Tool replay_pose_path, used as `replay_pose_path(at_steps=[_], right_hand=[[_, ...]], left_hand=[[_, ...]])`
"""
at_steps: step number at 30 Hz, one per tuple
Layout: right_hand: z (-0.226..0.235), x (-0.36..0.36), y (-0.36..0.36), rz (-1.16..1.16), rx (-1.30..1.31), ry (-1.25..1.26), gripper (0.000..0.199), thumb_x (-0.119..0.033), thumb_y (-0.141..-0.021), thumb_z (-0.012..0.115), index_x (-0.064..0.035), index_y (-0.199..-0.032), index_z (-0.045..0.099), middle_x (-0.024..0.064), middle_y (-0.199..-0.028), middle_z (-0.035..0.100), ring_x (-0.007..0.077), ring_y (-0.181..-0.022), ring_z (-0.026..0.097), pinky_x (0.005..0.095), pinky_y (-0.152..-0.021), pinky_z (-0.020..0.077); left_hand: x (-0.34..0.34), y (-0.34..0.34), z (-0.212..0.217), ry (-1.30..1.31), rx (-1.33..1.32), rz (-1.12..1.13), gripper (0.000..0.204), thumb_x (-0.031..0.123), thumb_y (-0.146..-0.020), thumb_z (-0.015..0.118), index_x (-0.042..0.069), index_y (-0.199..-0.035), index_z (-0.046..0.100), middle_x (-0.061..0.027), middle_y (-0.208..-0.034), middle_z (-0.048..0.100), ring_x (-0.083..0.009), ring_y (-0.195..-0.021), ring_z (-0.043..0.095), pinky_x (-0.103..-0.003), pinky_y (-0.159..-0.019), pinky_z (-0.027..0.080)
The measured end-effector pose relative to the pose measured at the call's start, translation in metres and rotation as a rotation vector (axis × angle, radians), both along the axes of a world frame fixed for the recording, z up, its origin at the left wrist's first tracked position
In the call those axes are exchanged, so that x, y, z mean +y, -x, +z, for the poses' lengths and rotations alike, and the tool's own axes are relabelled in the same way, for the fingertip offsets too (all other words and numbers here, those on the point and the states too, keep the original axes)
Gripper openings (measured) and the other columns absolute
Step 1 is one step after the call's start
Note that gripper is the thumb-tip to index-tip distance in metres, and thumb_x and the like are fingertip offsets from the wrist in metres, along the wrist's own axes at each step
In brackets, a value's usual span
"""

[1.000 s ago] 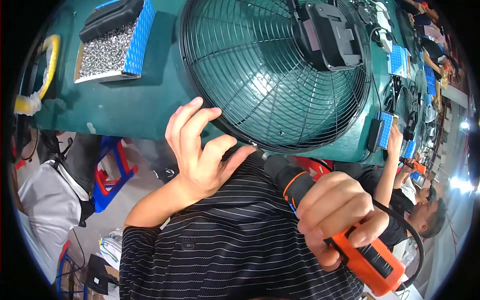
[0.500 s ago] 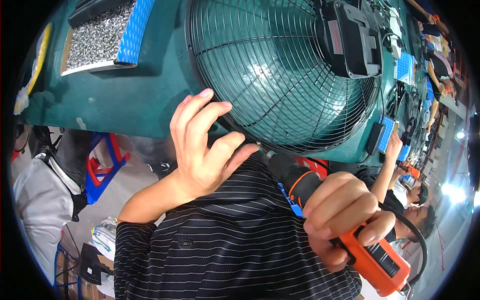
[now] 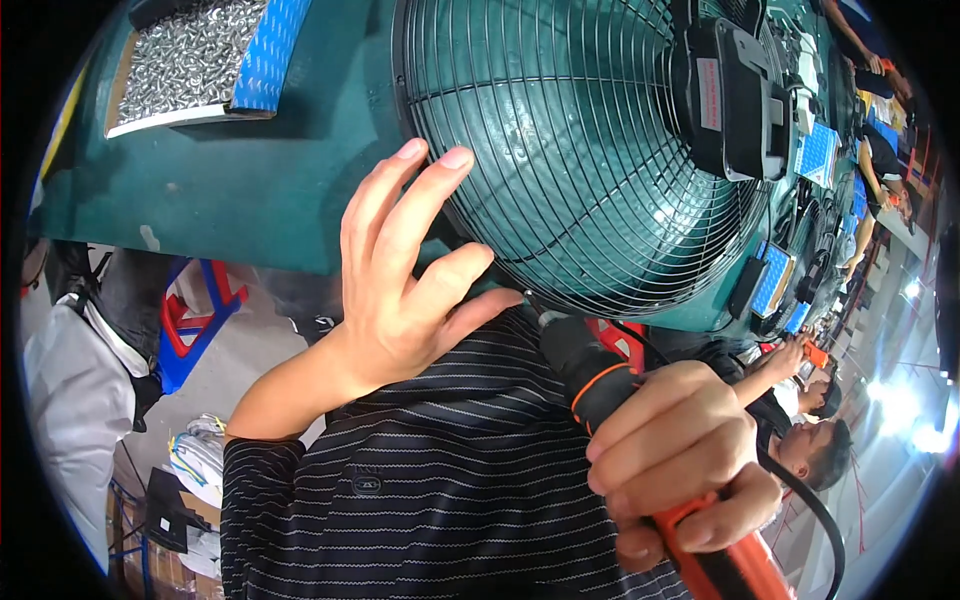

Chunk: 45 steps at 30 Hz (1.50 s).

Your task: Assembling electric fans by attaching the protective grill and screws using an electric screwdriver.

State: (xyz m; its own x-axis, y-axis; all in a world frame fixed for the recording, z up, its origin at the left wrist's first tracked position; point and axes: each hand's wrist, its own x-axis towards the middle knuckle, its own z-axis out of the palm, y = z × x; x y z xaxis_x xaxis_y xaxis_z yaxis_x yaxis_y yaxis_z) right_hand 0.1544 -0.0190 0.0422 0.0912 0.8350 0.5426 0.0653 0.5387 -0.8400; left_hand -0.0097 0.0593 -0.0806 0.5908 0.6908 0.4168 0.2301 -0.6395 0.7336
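Observation:
My right hand [image 3: 690,450] is wrapped round an orange and black electric screwdriver [image 3: 585,370], its bit tilted up toward the near rim of a black wire fan guard [image 3: 560,170]. A tiny bright metal piece, perhaps a screw, shows at the bit's tip; it is too small to be sure. My left hand [image 3: 400,270] is open beside the guard's rim, fingers spread, with the thumb tip close to the bit. A black motor housing [image 3: 725,100] sits at the guard's middle. Whether the left fingertips touch the rim I cannot tell.
An open box of silver screws [image 3: 190,65] stands at the far left of the green table [image 3: 240,190]. Blue and white boxes [image 3: 772,278] and more fan parts line the table on the right, where other people work. A red and blue stool frame [image 3: 195,320] is below the table's edge.
The fan guard sits further right in view, while the screw box sits further left. My right hand and the screwdriver's rear end have shifted lower left; my left index and middle fingers reach higher.

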Motion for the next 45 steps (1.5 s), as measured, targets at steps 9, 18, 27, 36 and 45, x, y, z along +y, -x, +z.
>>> replay_pose_path(at_steps=[9, 18, 27, 36, 45], right_hand=[[0.007, 0.016, -0.02, 0.269, 0.054, 0.107, 0.04, -0.004, -0.076, 0.078, -0.0058, -0.108, 0.053, 0.005, -0.069, 0.066, 0.0175, -0.053, 0.065, 0.0294, -0.052, 0.0571], [0.001, 0.019, -0.013, 0.307, 0.102, 0.068, 0.033, 0.001, -0.071, 0.079, -0.0038, -0.095, 0.057, 0.0081, -0.065, 0.065, 0.0185, -0.052, 0.064, 0.0298, -0.051, 0.0561], [-0.002, 0.031, -0.014, 0.387, 0.139, 0.056, 0.03, 0.001, -0.072, 0.079, -0.0022, -0.092, 0.057, 0.0091, -0.064, 0.064, 0.0193, -0.05, 0.063, 0.0295, -0.049, 0.0539], [-0.005, 0.038, -0.016, 0.491, 0.157, 0.05, 0.031, 0.003, -0.069, 0.078, -0.0022, -0.093, 0.06, 0.0097, -0.064, 0.064, 0.0201, -0.051, 0.063, 0.0297, -0.049, 0.0535], [0.028, -0.038, -0.088, 0.122, 0.516, 0.085, 0.052, -0.003, -0.083, 0.072, -0.0043, -0.129, 0.048, 0.0159, -0.097, 0.067, 0.0149, -0.056, 0.059, 0.0288, -0.053, 0.0506]], left_hand=[[0.002, 0.0, 0.003, 0.024, 0.007, -0.014, 0.054, 0.034, -0.062, 0.09, 0.01, -0.099, 0.059, -0.0265, -0.142, 0.046, -0.0484, -0.13, 0.044, -0.056, -0.105, 0.039], [0.003, 0.003, 0.0, 0.019, 0.009, -0.016, 0.059, 0.033, -0.061, 0.09, 0.012, -0.105, 0.057, -0.0258, -0.142, 0.047, -0.0477, -0.129, 0.045, -0.059, -0.104, 0.039], [0.002, 0.001, 0.002, 0.027, 0.016, 0.002, 0.056, 0.032, -0.059, 0.089, 0.013, -0.1, 0.056, -0.022, -0.14, 0.048, -0.046, -0.127, 0.047, -0.06, -0.102, 0.04], [0.002, 0.001, -0.002, -0.005, 0.007, 0.012, 0.056, 0.031, -0.056, 0.089, 0.012, -0.097, 0.056, -0.0202, -0.14, 0.049, -0.0451, -0.128, 0.047, -0.059, -0.102, 0.041], [0.042, -0.004, 0.02, 0.631, -0.512, 0.133, 0.043, 0.012, -0.089, 0.069, 0.0, -0.127, 0.053, -0.0223, -0.148, 0.039, -0.0298, -0.135, 0.043, -0.044, -0.113, 0.032]])
